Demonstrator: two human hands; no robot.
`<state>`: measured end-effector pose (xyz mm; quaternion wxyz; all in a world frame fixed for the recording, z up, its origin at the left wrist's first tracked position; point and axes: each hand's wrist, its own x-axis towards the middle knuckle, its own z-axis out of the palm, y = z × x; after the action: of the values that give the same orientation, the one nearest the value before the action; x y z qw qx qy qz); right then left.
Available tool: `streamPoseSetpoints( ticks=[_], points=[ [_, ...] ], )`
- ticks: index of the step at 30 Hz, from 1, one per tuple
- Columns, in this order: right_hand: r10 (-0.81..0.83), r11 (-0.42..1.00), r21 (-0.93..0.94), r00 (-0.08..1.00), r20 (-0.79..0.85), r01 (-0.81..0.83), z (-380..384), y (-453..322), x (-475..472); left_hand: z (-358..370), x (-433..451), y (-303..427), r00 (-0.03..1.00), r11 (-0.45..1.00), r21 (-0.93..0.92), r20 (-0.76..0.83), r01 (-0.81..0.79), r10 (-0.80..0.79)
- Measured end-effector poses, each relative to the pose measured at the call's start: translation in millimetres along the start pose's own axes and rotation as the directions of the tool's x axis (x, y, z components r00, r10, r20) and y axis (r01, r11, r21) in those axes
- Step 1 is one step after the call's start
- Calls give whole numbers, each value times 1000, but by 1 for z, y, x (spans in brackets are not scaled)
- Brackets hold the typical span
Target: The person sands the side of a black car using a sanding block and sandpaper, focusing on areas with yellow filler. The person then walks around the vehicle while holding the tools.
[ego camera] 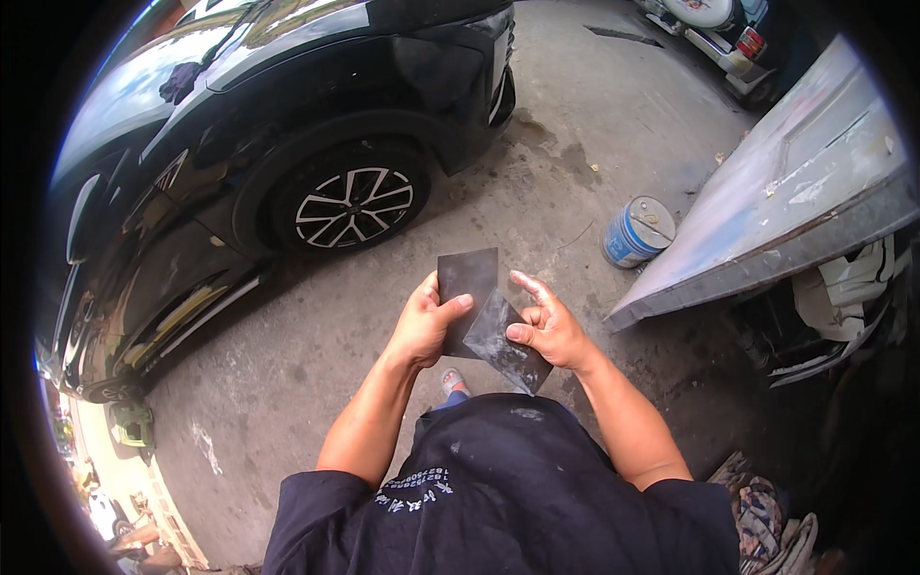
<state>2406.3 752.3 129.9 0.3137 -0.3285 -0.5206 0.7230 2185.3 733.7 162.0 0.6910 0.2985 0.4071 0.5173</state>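
My left hand [425, 323] grips a dark rectangular sheet [467, 273], likely sandpaper, with the thumb across its face. In my right hand [550, 330] is a second dark sheet [499, 334], dusted with whitish powder and turned at an angle. Its upper left part overlaps the first sheet. The right thumb presses on this dusty sheet, while the index finger, whitened at the tip, points up and away from it. Both sheets are held in front of my dark shirt [517, 489], above the floor.
A black car [345, 93] with yellowish patches [172, 323] on its lower side stands at the left. To the right, a metal can [638, 231] sits beside a leaning whitish panel [790, 172]. Bundled cloth [765, 514] lies lower right. Another vehicle [719, 43] is at the far right.
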Motion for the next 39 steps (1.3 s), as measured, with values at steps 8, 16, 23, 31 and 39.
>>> streamPoseSetpoints(
  ticks=[8, 16, 23, 31, 39],
  points=[
    [-80, 994, 54, 956, -282, 99, -26, 3, -11, -4, -8, 11, 983, 992, 59, -141, -113, 120],
    [-292, 955, -96, 826, -482, 282, -12, -30, 11, 4, -4, -17, 932, 776, 571, -54, -266, 359],
    [-293, 925, -341, 885, -362, 166, -34, -33, -13, -14, 6, -11, 954, 877, 470, -201, -105, 221],
    [-221, 796, -600, 962, -162, 82, -18, -41, -24, -11, 20, -2, 987, 852, 505, 7, -140, 159],
    [-229, 677, -730, 969, -89, 93, -12, -39, -23, 24, 30, -3, 990, 805, 592, 127, -30, -57]
  ],
)
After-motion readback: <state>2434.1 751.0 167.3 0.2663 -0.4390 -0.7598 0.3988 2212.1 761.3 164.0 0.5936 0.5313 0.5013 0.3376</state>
